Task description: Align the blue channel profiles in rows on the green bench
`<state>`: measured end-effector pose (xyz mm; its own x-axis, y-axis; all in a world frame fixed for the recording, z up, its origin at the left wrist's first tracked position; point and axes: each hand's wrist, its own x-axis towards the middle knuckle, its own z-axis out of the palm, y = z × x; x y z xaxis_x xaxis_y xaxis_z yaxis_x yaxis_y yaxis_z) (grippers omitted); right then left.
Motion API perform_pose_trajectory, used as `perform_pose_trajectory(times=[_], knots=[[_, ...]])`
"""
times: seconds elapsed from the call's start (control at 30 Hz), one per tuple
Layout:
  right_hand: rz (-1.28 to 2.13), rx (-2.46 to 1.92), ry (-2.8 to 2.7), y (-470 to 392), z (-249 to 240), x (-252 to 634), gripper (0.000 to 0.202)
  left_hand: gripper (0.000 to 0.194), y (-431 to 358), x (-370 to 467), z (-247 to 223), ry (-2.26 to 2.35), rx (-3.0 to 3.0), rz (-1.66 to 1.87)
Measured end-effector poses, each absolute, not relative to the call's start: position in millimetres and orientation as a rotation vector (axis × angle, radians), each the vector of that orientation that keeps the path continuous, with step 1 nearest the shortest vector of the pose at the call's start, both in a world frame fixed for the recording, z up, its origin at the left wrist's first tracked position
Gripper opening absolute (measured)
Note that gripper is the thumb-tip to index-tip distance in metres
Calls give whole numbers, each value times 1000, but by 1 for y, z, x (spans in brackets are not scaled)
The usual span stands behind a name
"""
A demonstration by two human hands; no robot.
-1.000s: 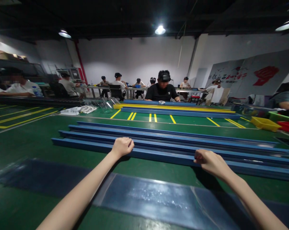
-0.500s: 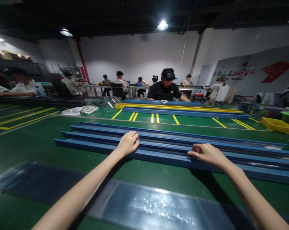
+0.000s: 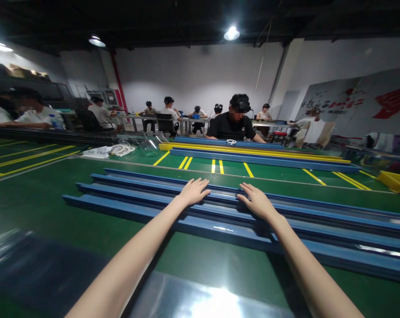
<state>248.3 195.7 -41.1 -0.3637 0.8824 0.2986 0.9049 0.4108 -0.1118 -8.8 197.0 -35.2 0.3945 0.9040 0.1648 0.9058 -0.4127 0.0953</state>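
Observation:
Two long blue channel rails (image 3: 113, 208) lie side by side across the green table (image 3: 200, 251), their raised edges running left to right. My left hand (image 3: 193, 191) is over the far rail, palm down, with fingers extended and a little apart. To its right, my right hand (image 3: 254, 199) also reaches over the far rail with its fingers stretched out. Neither hand has anything in its fingers. Whether the fingertips touch the rail or hover just above it, I cannot tell. Clear plastic film (image 3: 173, 291) lies flat nearer to me, partly behind my left forearm.
Farther back lie a yellow rail (image 3: 253, 152) and more blue rails (image 3: 269, 161), with a white ring (image 3: 231, 142) on them. A person in black (image 3: 233, 123) sits behind. A yellow bin (image 3: 397, 181) stands at right, a bagged coil (image 3: 122, 149) at left.
Both hands have moved forward from the near rail to the far one, and their curled fingers have straightened. My right hand has also shifted left. The near rail sits nearer to me, apart from the other.

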Motion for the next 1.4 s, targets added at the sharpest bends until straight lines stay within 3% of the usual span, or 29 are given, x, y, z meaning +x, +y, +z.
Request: perform_pose_trajectory(times=[0.5, 0.83, 1.03, 1.4], knots=[[206, -1558, -2560, 219, -30, 249, 82, 69, 207, -16, -24, -1677, -2770, -108], [135, -1572, -2605, 237, -33, 250, 82, 72, 217, -14, -21, -1729, -2784, -114], [-47, -1496, -2552, 244, -42, 252, 70, 80, 230, -10, -20, -1765, -2751, 5], [-528, -1338, -2369, 230, -35, 255, 60, 67, 221, -15, -19, -1353, -2424, -308]])
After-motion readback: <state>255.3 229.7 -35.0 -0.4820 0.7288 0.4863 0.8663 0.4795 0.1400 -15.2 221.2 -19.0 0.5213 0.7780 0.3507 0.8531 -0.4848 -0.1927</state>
